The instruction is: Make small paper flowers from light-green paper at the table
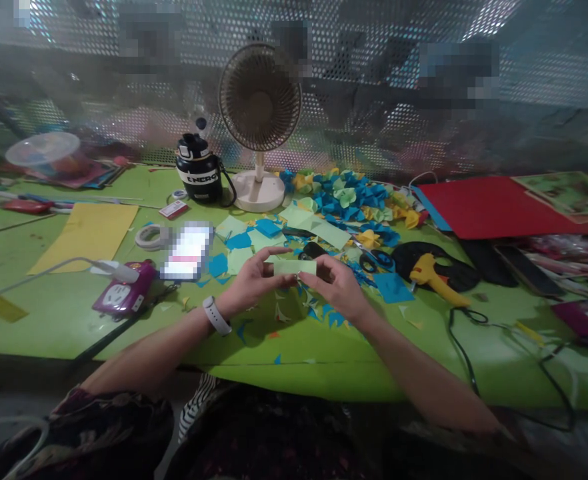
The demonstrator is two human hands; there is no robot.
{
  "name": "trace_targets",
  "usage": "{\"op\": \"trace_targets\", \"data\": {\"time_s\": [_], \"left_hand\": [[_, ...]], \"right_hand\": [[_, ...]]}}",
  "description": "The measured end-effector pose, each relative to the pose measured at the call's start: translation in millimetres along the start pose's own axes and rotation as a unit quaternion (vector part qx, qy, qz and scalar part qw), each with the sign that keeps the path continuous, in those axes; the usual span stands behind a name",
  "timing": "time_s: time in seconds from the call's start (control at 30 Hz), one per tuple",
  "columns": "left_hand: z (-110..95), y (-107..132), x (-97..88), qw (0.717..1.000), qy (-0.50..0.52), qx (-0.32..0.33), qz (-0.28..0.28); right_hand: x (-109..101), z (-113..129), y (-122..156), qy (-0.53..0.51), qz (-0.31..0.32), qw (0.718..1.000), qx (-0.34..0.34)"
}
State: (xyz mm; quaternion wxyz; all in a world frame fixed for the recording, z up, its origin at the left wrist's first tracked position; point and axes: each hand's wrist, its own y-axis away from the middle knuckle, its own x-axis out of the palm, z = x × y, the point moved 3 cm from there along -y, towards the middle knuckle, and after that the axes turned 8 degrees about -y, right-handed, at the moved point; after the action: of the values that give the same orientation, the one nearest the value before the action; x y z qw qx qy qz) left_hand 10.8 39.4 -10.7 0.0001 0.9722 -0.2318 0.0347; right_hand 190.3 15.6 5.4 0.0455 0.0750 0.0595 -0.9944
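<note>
A small strip of pale green paper (295,268), seemingly folded, is held level just above the table. My left hand (258,277) pinches its left end between thumb and fingers. At the other end, my right hand (337,287) grips it the same way. Blue, green and yellow paper scraps lie around and under both hands, including a blue paper square (394,287) to the right. Just beyond my right hand rest scissors (377,259) with dark handles. A heap of blue, yellow and green paper flowers (344,193) lies farther back.
A white fan (258,193) and a black bottle (197,170) stand at the back. Left are a lit phone (188,252), a tape roll (151,236), a purple power socket (124,290) and yellow paper (84,233). A yellow glue gun (439,280) with its cord and red sheets (504,203) lie right.
</note>
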Motion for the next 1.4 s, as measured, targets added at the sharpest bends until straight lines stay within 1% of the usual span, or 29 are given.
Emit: {"op": "trace_targets", "data": {"time_s": [0.1, 0.3, 0.57, 0.7, 0.87, 0.97, 1.03, 1.2, 1.4], "left_hand": [[-1, 1, -0.3, 1.0, -0.021, 0.01, -0.014], [-1, 1, -0.7, 1.0, -0.018, 0.007, -0.004], [4, -2, -5.8, 0.999, -0.031, -0.01, -0.014], [5, -3, -6.6, 0.999, -0.046, -0.016, -0.014], [-1, -1, -6.6, 0.992, -0.13, -0.005, 0.001], [-4, -1, -7.2, 0.988, -0.156, -0.004, 0.005], [-5, -2, -8.8, 0.989, -0.145, -0.011, 0.004], [-10, -5, -16.3, 0.997, -0.075, -0.015, -0.009], [-18, -6, -21.0, 0.999, -0.023, -0.001, -0.025]], "right_hand": [[3, 2, 1, 0.003, 0.039, 0.999, 0.011], [2, 2, 0, -0.007, 0.067, 0.997, 0.028], [-4, 1, -7, -0.01, 0.131, 0.989, 0.069], [-7, 1, -7, 0.02, 0.127, 0.988, 0.081], [-6, 3, -5, 0.064, 0.14, 0.986, 0.07], [-8, 4, -6, 0.077, 0.136, 0.986, 0.063], [-11, 4, -8, 0.066, 0.133, 0.987, 0.062], [-21, 7, -14, 0.021, 0.121, 0.99, 0.064], [-26, 14, -14, 0.03, 0.103, 0.992, 0.061]]}}
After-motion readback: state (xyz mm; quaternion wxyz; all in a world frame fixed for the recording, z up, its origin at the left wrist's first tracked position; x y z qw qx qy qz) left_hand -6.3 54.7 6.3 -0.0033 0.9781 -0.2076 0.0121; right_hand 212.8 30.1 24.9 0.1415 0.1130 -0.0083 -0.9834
